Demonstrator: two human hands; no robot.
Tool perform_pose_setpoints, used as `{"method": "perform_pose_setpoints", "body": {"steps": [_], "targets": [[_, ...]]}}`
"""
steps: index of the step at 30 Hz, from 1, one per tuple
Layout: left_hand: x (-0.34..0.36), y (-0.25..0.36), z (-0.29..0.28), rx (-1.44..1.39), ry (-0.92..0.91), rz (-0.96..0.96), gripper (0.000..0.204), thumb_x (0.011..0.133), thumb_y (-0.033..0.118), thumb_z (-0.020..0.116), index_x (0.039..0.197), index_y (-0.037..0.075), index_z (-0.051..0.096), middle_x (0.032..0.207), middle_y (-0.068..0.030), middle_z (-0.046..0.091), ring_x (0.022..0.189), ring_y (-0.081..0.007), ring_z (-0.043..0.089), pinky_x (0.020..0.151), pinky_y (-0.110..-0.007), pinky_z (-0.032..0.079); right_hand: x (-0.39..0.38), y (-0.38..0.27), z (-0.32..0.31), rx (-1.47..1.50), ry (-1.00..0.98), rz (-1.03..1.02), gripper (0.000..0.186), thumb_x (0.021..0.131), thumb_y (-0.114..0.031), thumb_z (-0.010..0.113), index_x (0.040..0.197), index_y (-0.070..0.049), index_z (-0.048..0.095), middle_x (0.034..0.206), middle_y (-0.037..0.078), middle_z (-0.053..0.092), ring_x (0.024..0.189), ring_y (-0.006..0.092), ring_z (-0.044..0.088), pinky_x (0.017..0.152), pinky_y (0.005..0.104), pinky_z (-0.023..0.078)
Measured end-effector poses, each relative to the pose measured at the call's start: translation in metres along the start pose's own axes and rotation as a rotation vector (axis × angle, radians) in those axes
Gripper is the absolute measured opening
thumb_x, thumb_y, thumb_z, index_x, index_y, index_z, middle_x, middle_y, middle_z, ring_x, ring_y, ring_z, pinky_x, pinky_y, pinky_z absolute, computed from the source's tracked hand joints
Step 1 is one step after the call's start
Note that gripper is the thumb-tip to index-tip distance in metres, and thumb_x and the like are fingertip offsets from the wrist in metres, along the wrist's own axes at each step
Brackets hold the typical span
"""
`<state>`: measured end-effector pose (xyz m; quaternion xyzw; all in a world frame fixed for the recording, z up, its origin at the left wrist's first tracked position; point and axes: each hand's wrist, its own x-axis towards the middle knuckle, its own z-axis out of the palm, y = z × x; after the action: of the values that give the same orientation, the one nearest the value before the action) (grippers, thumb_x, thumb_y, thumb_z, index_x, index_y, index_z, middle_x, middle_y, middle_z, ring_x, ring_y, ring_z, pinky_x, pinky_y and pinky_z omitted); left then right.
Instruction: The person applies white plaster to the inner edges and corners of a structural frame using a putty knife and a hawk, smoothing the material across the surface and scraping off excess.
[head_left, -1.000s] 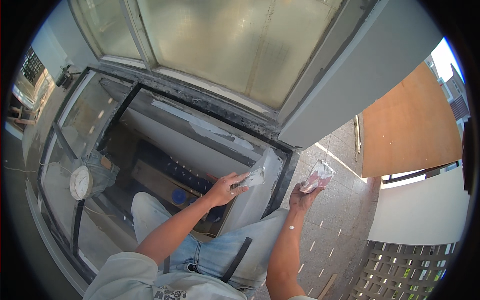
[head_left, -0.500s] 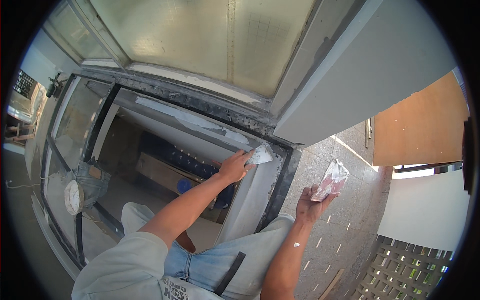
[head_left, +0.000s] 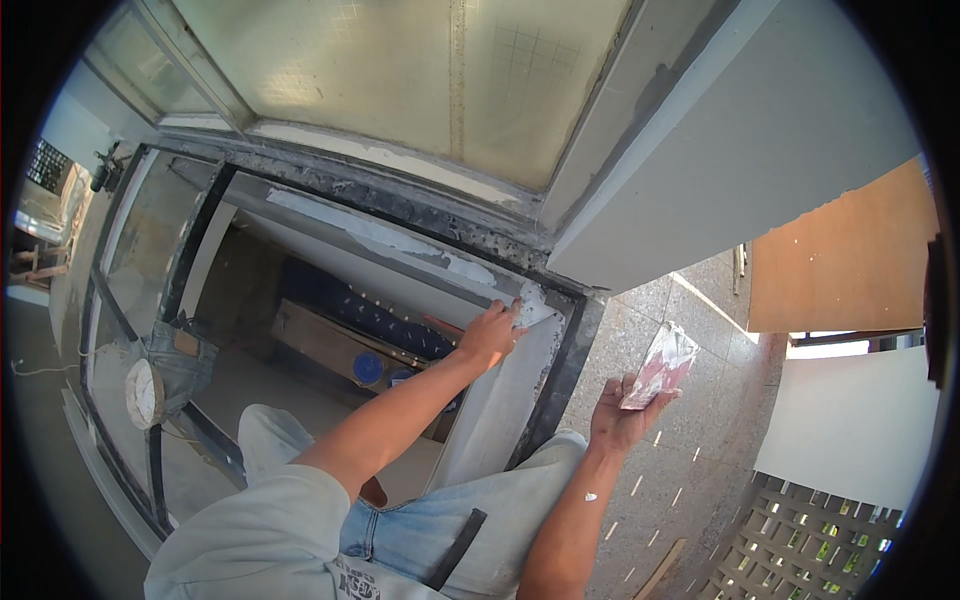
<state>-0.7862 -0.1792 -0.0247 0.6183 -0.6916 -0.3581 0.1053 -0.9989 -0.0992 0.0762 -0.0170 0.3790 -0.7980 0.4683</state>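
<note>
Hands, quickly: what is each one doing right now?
Left hand: closed on a putty knife against the window frame.
Right hand: holding a putty-smeared scraper.

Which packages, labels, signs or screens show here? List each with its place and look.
Round blue tub lid: inside the room beyond the window frame, by a wooden plank.
Round white dial-like disc: at the left, on the frame, pale face; too blurred to tell more.
No signs or screens in view.

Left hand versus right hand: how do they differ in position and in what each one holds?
The left hand is stretched forward, pressing a small putty blade against the window frame; the right hand stays back over the speckled floor, touching no surface. The left's blade lies on the frame's corner; the right holds a wider smeared scraper up, tilted. Both are bare and gripping tools.
</note>
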Motion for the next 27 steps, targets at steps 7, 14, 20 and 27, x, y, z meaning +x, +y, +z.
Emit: {"method": "perform_pose_setpoints", "body": {"steps": [7,14,20,27], "targets": [[-0.009,0.009,0.0,0.098,-0.047,-0.041,0.064,0.099,0.031,0.064,0.152,0.001,0.044,0.122,-0.0239,0.058,0.112,-0.0439,0.062,0.094,-0.049,0.052,0.006,0.004,-0.006,0.003,-0.01,-0.001,0.06,0.099,-0.058,0.057,0.142,-0.016,0.052,0.095,-0.002,0.067,0.068,0.0105,0.055,0.061,0.0283,0.048],[-0.066,0.001,-0.004,0.027,0.026,0.067,0.063,0.097,0.027,0.066,0.148,-0.005,0.046,0.118,-0.0258,0.058,0.101,-0.0431,0.064,0.086,-0.049,0.054,0.002,0.002,-0.004,-0.015,0.056,-0.029,0.06,0.099,-0.058,0.057,0.139,-0.013,0.054,0.09,-0.001,0.067,0.069,0.0109,0.059,0.061,0.0298,0.051],[-0.032,0.01,-0.005,-0.089,0.098,-0.061,0.066,0.098,0.024,0.064,0.151,-0.007,0.039,0.124,-0.0295,0.055,0.112,-0.0477,0.059,0.094,-0.051,0.05,0.005,0.004,-0.007,-0.007,0.025,-0.011,0.057,0.099,-0.058,0.058,0.135,-0.013,0.057,0.09,-0.001,0.066,0.07,0.0113,0.06,0.062,0.0306,0.051],[-0.012,0.02,0.01,-0.05,0.181,-0.106,0.07,0.098,0.021,0.061,0.153,-0.011,0.031,0.128,-0.033,0.052,0.111,-0.0488,0.06,0.094,-0.05,0.052,0.004,0.005,-0.005,-0.014,0.052,-0.005,0.055,0.099,-0.057,0.06,0.134,-0.016,0.058,0.099,-0.001,0.067,0.073,0.0117,0.061,0.064,0.0312,0.05]]}}
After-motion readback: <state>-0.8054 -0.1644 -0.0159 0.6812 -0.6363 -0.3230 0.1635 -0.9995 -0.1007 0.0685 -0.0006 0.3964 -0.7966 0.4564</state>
